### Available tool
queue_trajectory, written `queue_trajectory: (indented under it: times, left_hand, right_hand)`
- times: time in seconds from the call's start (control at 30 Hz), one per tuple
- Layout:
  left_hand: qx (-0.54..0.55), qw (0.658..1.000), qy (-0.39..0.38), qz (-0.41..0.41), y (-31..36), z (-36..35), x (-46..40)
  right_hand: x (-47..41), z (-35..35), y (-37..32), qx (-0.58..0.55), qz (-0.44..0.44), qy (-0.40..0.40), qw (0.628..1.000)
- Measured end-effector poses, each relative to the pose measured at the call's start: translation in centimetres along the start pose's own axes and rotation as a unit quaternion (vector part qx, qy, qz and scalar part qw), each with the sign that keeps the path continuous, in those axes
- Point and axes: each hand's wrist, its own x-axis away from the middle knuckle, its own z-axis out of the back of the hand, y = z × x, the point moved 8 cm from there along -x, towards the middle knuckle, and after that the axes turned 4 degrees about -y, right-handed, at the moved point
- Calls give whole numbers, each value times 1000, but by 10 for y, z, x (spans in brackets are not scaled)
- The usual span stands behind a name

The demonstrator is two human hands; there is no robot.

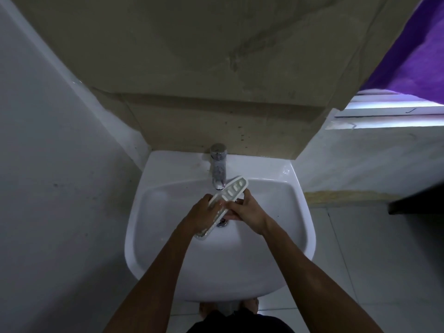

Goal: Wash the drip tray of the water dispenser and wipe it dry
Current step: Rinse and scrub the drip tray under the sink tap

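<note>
**Glossy basin, matt walls**

The sink [295, 212] looks like white glazed ceramic, smooth and glossy, with bright glints on its rim. At its 12 o'clock edge the tap [218, 169] is polished chrome metal, mirror-shiny. The drip tray [231, 193] appears as pale, hard plastic, wet and faintly shiny. Behind, the wall panel [192, 56] is beige, matt and blotchy. At 2 o'clock hangs purple cloth [413, 56], soft and matt.

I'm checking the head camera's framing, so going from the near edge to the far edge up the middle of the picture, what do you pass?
Sink front rim → drain → drip tray, held in both hands → tap → beige wall panel.
</note>
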Motion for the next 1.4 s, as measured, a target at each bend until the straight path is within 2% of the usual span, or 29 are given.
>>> queue_trajectory:
  times: [0.13, 0.23, 0.37, 0.47, 0.6, 0.8, 0.9, 1.13, 1.27, 1.4]
  left_hand:
    - [-33, 998, -32, -32, 8, 2, -4]
    - [-3, 997, -57, -57, 7, 3, -4]
    - [72, 997, 21, -2, -23, 19, -2]
    - [74, 996, 12, 37, -45, 14, -4]
    - [202, 975, 48, 84, -54, 5, -7]
    - [267, 956, 66, 99, -43, -5, -11]
    - [260, 959, 76, 81, -36, -4, -9]
    - [261, 960, 78, 60, -41, -6, -11]
    - [262, 959, 79, 69, -46, -8, -9]
    - [243, 964, 83, 60, -42, -6, -4]
  right_hand:
    - [1, 20, -6, -12, 20, 71, 997]
    - [3, 32, -5, -33, 38, 115, 992]
    - [8, 48, -5, -15, 89, 159, 983]
    - [13, 56, -11, -11, 118, 176, 977]
    - [20, 61, -19, -10, 150, 188, 971]
    - [34, 63, -37, 15, 194, 200, 960]
    - [39, 65, -44, 9, 210, 198, 957]
    - [42, 68, -47, 11, 219, 204, 954]
    - [43, 80, -37, -3, 180, 261, 948]
    - [44, 88, -27, -27, 153, 284, 946]
